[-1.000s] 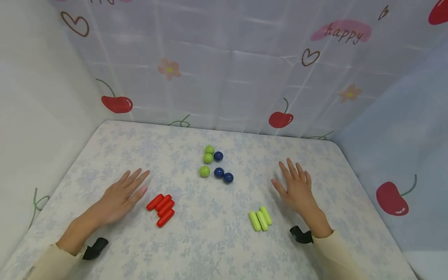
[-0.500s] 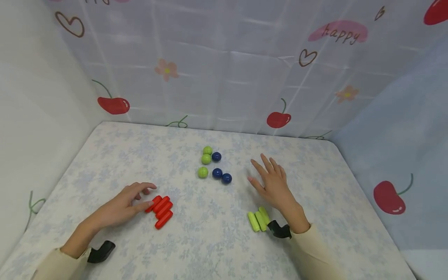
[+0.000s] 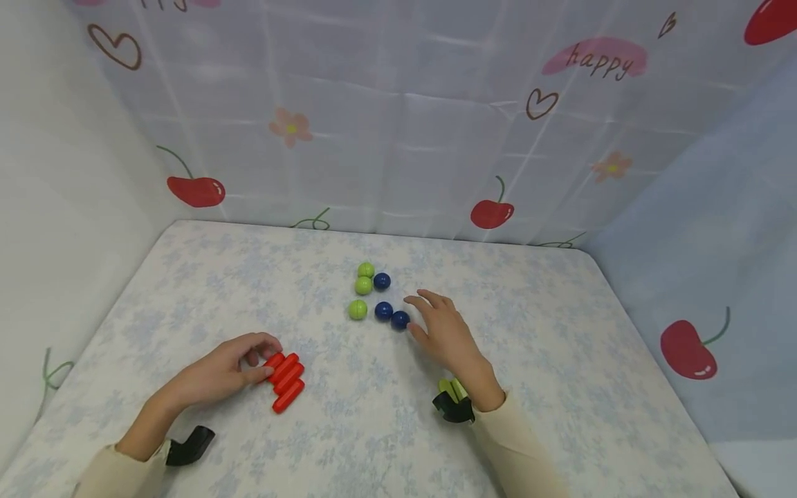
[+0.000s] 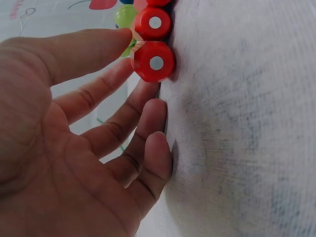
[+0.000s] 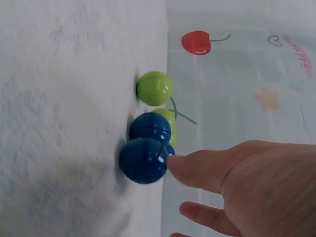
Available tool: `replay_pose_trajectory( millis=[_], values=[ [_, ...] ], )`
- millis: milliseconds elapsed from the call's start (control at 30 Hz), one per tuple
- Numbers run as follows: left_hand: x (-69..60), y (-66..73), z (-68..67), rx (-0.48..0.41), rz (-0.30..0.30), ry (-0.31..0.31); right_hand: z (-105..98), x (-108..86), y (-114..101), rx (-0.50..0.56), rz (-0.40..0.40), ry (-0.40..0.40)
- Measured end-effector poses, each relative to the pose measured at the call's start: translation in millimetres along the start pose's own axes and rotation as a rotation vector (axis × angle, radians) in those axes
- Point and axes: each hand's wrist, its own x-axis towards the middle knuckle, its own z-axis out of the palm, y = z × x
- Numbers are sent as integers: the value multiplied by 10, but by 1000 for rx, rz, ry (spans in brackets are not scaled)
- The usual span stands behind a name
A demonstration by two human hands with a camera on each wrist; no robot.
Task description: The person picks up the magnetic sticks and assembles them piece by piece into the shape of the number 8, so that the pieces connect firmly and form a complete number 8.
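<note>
One red stick [image 4: 154,64] lies at the fingertips of my left hand [image 3: 219,371], long axis slanting away rightward; if they pinch it, I cannot tell. My right hand [image 3: 448,337], wide and without load, has a blue ball [image 3: 400,320] just to its left.

Clearance on the tabletop [image 3: 373,443].
A passage lies between the red sticks [image 3: 288,375] and the blue balls [image 3: 383,311]; the right wrist [image 3: 487,391] and its black mount [image 3: 456,409] bar access from above to the green sticks [image 3: 445,386].
</note>
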Motion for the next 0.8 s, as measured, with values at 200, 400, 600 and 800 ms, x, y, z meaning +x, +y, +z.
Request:
replay_pose_trajectory(
  millis=[200,400,600,800],
  values=[
    [4,-15,13,20,-4,18,72,15,-96,41,31,-65],
    [-3,-32,11,40,5,40,115,28,-116,38,51,-92],
    [3,-12,18,130,-19,79,138,16,-101,58,42,-81],
    [14,25,29,211,-31,94,132,-8,-87,52,22,-82]
  ],
)
